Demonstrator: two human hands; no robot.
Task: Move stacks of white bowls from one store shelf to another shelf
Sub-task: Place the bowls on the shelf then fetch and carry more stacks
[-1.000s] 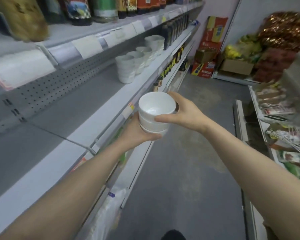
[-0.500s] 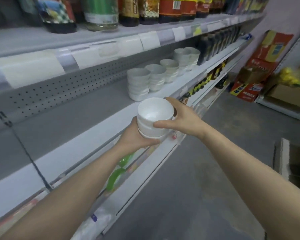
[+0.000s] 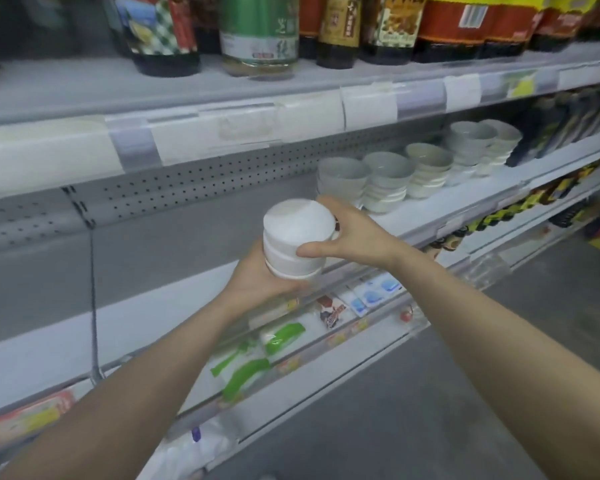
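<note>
I hold a small stack of white bowls (image 3: 297, 237) with both hands in front of the grey middle shelf (image 3: 174, 258). My left hand (image 3: 257, 282) cups the stack from below and the left side. My right hand (image 3: 354, 233) grips its rim from the right, thumb across the front. The stack hangs just over the shelf's front edge. Further right on the same shelf stand several more stacks of white bowls (image 3: 388, 181), the nearest one just behind my right hand.
Dark sauce bottles and jars (image 3: 257, 29) line the top shelf above. Black bottles (image 3: 568, 126) stand right of the bowl row. Packets with green and white wrappers (image 3: 257, 355) lie on the lower shelf. The grey aisle floor (image 3: 465, 410) stretches to the right.
My view has turned left toward the shelf. Both hands have carried the stack up and closer to the middle shelf, nearer the row of bowls.
</note>
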